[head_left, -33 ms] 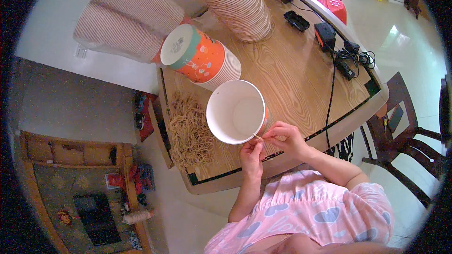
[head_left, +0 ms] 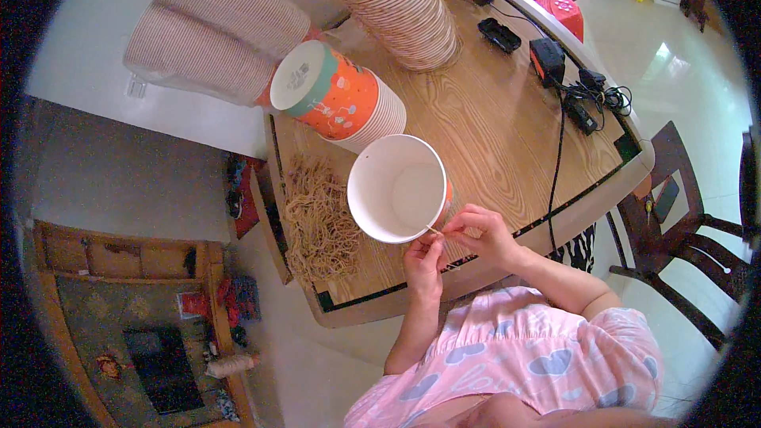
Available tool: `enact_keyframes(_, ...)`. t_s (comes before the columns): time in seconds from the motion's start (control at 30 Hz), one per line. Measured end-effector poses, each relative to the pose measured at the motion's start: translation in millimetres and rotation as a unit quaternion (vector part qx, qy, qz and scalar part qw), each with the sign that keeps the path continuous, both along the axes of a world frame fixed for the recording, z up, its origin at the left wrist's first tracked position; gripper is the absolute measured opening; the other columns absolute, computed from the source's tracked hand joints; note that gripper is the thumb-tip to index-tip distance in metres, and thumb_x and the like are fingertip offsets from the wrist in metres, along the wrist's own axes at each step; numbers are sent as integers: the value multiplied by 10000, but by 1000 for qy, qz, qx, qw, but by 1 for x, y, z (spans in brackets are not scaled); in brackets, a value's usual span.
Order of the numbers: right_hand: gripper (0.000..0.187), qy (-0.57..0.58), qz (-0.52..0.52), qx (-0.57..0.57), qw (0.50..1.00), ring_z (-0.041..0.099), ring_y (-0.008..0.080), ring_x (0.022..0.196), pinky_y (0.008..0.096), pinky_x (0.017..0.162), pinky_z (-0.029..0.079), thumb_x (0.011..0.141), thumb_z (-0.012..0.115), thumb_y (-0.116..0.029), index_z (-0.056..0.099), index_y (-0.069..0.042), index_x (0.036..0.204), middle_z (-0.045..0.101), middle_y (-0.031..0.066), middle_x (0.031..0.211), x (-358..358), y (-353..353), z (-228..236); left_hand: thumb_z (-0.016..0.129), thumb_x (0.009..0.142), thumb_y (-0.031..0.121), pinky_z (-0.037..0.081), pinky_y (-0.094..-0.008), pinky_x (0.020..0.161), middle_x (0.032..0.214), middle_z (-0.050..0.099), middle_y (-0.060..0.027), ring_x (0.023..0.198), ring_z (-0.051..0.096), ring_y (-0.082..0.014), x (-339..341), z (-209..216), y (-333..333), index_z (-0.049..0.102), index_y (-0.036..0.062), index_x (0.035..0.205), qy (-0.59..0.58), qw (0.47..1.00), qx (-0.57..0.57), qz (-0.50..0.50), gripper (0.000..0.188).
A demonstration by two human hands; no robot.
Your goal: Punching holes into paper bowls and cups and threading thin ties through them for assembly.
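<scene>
Pinched nearly closed, seemingly for fine control, the left hand (head_left: 425, 267) and right hand (head_left: 483, 231) hold a thin cord (head_left: 434, 231) at the paper tub (head_left: 396, 190) just beyond them, the twine heap (head_left: 319, 228) handily leftward.

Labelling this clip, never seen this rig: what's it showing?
There's no machine, just a person's two bare hands. The view comes from the left of two head-worn fisheye cameras looking down, so straight edges bend. The left hand and right hand pinch a thin twine strand at the near rim of a white-lined paper bucket. On the wood-grain table lie a tangled twine pile left of it, nested bucket stacks beyond, and black power adapters toward the right.
</scene>
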State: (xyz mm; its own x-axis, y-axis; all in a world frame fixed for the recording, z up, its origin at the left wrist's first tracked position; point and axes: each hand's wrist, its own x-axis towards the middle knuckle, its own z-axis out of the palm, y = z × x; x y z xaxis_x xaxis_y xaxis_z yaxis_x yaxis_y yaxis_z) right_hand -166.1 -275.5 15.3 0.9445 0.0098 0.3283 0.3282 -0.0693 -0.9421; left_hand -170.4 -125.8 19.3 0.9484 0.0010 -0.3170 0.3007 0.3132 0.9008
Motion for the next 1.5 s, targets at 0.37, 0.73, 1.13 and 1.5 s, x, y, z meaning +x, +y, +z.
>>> enact_keyframes(0.37,69,98,15,13,995,574,146,744,274,667,466,800,625,-44,587,-13,849,576,67,779,2,7,-15,629,835,70,280,-177,411,686,558,29,482,401,-30,-3,-14,1,626,55,851,15,998,-39,42,22)
enact_keyframes(0.73,71,50,25,20,998,589,159,709,273,639,479,775,652,-21,600,-22,822,562,67,767,3,10,-10,614,836,92,457,-254,753,912,612,-30,821,560,-133,-9,-47,7,609,26,936,-26,992,117,26,120)
enact_keyframes(1.13,110,68,45,52,995,569,174,781,295,684,465,778,672,-74,592,-28,837,573,72,783,3,6,2,609,856,83,453,-212,729,909,625,-7,823,559,-85,-15,-45,15,630,23,907,-53,991,116,-38,81)
enact_keyframes(1.5,102,60,75,-42,994,579,180,714,292,656,467,758,673,-44,596,-14,817,596,73,755,-10,-2,10,598,863,88,386,-161,576,881,628,21,665,481,-22,-16,16,2,650,38,949,-67,993,98,30,112)
